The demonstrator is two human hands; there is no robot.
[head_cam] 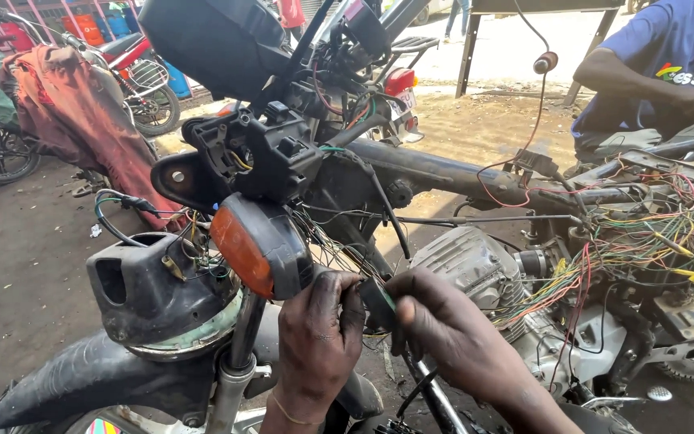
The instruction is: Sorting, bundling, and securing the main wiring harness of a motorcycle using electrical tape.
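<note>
**A:** While the stripped motorcycle stands across the view, where are the two hands?

**B:** Low in the middle, just under the orange turn signal. The left hand comes up from the bottom edge, wrist bent, back of the hand to the camera, a thin band round the wrist. The right hand reaches in from the lower right, forearm slanting up toward the left.

**A:** What are the fingers doing?

**B:** Both hands are closed on a small dark connector with a bit of green on it. The left fingers curl round its left side, the right thumb and forefinger pinch its right side. The fingertips nearly meet.

**A:** And where does that connector sit?

**B:** Between the two hands, in front of the frame, just left of the grey engine. Thin wires run up from it toward the handlebar switch.

**A:** Anything else around?

**B:** A loose bundle of coloured wires spreads to the right. The empty black headlight shell hangs at the left, above the front mudguard. Another person in a blue shirt leans in at the upper right, and a parked motorcycle draped in a red cloth is at the upper left
</note>
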